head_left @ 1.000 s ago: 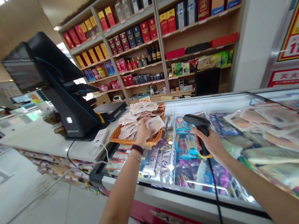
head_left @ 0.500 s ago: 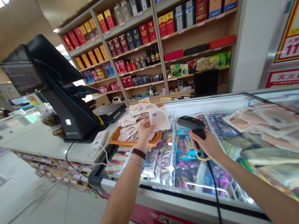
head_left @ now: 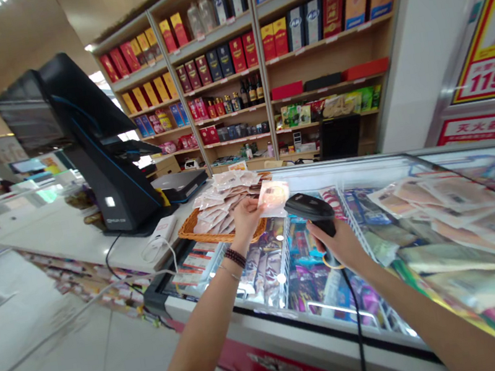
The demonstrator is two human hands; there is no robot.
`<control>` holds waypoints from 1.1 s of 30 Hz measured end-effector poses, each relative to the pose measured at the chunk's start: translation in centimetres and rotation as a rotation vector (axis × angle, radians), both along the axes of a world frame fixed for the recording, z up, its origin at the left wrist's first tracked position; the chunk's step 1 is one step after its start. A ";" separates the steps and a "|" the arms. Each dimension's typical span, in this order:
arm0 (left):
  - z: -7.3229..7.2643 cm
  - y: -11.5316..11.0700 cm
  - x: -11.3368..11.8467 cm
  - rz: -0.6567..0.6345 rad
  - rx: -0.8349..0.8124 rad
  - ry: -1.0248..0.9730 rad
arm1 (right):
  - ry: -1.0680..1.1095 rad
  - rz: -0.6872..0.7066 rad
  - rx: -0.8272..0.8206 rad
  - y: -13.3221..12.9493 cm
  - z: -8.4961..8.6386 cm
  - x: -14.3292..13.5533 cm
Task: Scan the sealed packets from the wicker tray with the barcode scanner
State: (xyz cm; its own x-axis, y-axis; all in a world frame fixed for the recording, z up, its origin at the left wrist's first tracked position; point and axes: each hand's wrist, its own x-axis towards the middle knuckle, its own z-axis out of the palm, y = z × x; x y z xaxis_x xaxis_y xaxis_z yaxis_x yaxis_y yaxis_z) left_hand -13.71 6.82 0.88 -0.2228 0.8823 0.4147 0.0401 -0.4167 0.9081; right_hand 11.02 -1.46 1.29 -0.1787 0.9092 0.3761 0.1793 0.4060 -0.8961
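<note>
My left hand pinches the edge of a flat clear food packet, holding it up beside a wicker basket. A warm glow lights the packet's face. Heaped in the basket are several similar packets. My right hand is wrapped round the handle of a black barcode scanner, whose head points left at the packet from close by. The scanner's cord hangs down over the front of the glass-topped freezer.
More flat packets lie spread on the freezer glass at right. A dark cash register stands on the white counter at left, near a white power strip with cables. Shelves of boxed goods line the back.
The packet in my left hand has moved slightly right and now glows with light. My right hand has brought the scanner a little left, nearer to it.
</note>
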 end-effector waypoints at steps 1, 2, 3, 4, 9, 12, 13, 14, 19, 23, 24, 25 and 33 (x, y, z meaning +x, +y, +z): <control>0.0 -0.1 0.0 0.003 0.000 0.014 | 0.009 0.000 -0.008 0.0 0.1 0.0; 0.0 -0.2 0.0 0.007 -0.001 0.025 | 0.020 0.002 -0.018 0.0 0.1 0.0; 0.1 -0.3 0.0 0.011 -0.003 0.031 | 0.033 0.003 -0.026 -0.1 0.2 -0.1; 0.1 -0.3 0.0 0.012 -0.005 0.035 | 0.050 0.004 -0.033 -0.1 0.3 -0.1; 0.3 -0.6 0.3 0.019 -0.035 0.049 | 0.110 0.000 -0.042 -0.4 0.6 -0.1; 0.4 -0.7 0.3 0.048 -0.051 0.050 | 0.125 -0.002 -0.052 -0.4 0.7 -0.1; 0.5 -0.7 0.3 0.054 -0.057 0.044 | 0.130 -0.001 -0.054 -0.4 0.7 -0.1; 0.5 -0.7 0.3 0.058 -0.061 0.037 | 0.135 -0.002 -0.057 -0.4 0.8 0.0; 1.4 -0.7 1.4 0.021 -0.027 -0.019 | 0.197 -0.005 -0.074 -0.3 0.5 1.7; 1.7 0.4 5.0 -0.099 -0.055 -0.052 | 0.284 -0.086 -0.099 -0.1 -0.1 6.3; 1.5 0.8 6.3 -0.134 -0.106 -0.063 | 0.292 -0.128 -0.104 -0.1 -0.2 7.8; 1.3 1.3 7.8 -0.168 -0.175 -0.078 | 0.295 -0.178 -0.105 -0.2 -0.3 9.5; -1.4 6.0 20.4 -0.329 -0.502 -0.187 | 0.260 -0.563 -0.043 -2.8 1.0 22.6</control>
State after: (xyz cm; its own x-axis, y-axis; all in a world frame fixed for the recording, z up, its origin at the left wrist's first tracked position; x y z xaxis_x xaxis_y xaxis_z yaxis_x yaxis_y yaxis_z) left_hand 6.68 12.78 -0.56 0.0646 0.9940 -0.0877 -0.1963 0.0988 0.9756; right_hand 33.62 -4.28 2.25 0.4255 0.8523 0.3042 0.1291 0.2755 -0.9526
